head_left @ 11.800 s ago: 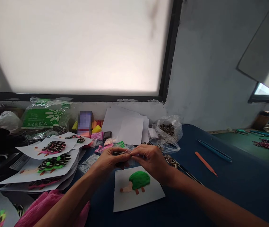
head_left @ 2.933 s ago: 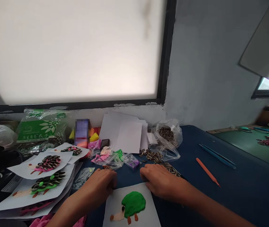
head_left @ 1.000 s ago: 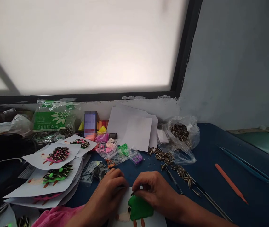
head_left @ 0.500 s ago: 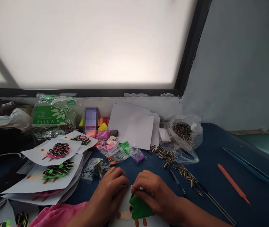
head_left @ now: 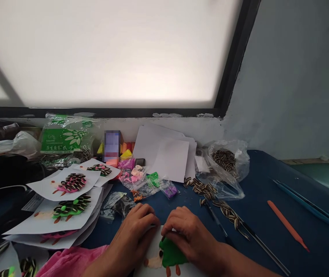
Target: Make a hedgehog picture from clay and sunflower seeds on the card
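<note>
A white sheet of paper (head_left: pixel 150 271) lies at the bottom middle, bearing a clay hedgehog with a green body (head_left: pixel 172 254), pale snout (head_left: pixel 154 262), black eye and brown feet. My left hand (head_left: pixel 137 232) is closed, its bent fingers pressed at the sheet's upper left edge; the fingertips are partly hidden. Over the top right of the green clay, my right hand (head_left: pixel 186 232) is curled, thumb and fingers pinched together at the hedgehog's head. Something small and dark shows at those fingertips, too small to name.
Finished hedgehog pictures with seed spines (head_left: pixel 72 182) are stacked at left. Behind lie clay packets (head_left: pixel 153 179), blank paper (head_left: pixel 168 157) and a seed bag (head_left: pixel 225 159). Loose sunflower seeds (head_left: pixel 203 188), an orange clay tool (head_left: pixel 287 225) and blue tweezers (head_left: pixel 304 202) lie to the right.
Both hands keep almost the same place and pose over the paper. The whole view has shifted very slightly; the right hand's fingers have moved only a little.
</note>
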`<state>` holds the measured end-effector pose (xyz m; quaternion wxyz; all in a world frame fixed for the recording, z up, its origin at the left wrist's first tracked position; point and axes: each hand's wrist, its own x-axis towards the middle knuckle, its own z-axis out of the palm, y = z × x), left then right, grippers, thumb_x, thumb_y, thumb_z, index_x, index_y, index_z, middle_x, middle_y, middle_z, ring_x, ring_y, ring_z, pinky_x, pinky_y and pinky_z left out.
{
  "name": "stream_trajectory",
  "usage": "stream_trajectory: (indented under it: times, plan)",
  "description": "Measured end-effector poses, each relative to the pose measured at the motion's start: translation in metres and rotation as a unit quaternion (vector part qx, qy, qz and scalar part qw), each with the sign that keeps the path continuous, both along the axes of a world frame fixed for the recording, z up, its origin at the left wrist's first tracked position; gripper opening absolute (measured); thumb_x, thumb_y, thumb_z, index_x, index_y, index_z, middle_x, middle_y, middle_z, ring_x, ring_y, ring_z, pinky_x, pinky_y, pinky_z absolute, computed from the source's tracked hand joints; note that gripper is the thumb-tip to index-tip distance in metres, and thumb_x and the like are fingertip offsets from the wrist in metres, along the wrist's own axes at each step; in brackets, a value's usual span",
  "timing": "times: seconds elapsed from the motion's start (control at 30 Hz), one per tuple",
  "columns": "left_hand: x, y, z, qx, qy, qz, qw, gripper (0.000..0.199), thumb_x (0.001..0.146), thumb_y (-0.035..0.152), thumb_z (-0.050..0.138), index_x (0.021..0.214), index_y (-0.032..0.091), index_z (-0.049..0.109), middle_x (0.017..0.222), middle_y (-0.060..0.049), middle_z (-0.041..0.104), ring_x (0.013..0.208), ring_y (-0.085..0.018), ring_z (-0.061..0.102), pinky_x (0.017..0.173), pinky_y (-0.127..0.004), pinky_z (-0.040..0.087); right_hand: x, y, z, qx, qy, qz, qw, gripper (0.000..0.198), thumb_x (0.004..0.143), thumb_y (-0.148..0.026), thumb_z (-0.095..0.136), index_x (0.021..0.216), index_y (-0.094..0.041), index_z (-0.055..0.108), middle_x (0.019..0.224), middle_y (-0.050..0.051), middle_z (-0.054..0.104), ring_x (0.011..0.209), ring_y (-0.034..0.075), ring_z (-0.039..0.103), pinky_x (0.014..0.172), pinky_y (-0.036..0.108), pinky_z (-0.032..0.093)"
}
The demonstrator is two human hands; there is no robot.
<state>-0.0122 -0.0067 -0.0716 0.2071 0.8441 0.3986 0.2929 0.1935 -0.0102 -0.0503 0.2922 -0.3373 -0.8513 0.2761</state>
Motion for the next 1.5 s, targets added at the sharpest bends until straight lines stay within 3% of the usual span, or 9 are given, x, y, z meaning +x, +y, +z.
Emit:
stream_trajectory:
  times: [0.5, 1.2, 1.5]
  plan:
    - [-0.001, 0.002, 0.0, 0.005, 0.005, -0.003, 1.0, 0.024, 0.094, 0.017, 0.042, 0.085, 0.022, 0.063, 0.088, -0.006, 0.06, 0.084, -0.021, 0.054, 0.074, -0.032, 0.045, -0.002, 0.001, -0.006, 0.012, -0.008, 0.012, 1.0, 0.012, 0.088, -0.011, 0.059, 0.084, -0.019, 0.067, 0.081, 0.0, 0.067, 0.079, 0.014, 0.058, 0.082, 0.029, 0.035]
    - [-0.001, 0.001, -0.006, 0.007, -0.009, -0.003, 1.0, 0.023, 0.093, 0.015, 0.04, 0.085, 0.021, 0.061, 0.088, -0.005, 0.059, 0.083, -0.022, 0.051, 0.073, -0.034, 0.042, -0.006, -0.003, -0.015, 0.158, -0.113, 0.003, 0.981, 0.018, 0.094, -0.012, 0.051, 0.078, -0.017, 0.059, 0.074, 0.0, 0.056, 0.071, 0.013, 0.048, 0.07, 0.027, 0.032]
    - [0.0, 0.001, -0.005, 0.022, 0.002, -0.002, 1.0, 0.024, 0.094, 0.016, 0.04, 0.087, 0.022, 0.062, 0.088, -0.006, 0.059, 0.083, -0.022, 0.052, 0.074, -0.034, 0.043, -0.006, -0.004, -0.009, 0.18, -0.131, 0.015, 0.975, 0.016, 0.09, -0.008, 0.054, 0.078, -0.016, 0.059, 0.074, 0.001, 0.056, 0.069, 0.013, 0.047, 0.068, 0.026, 0.033]
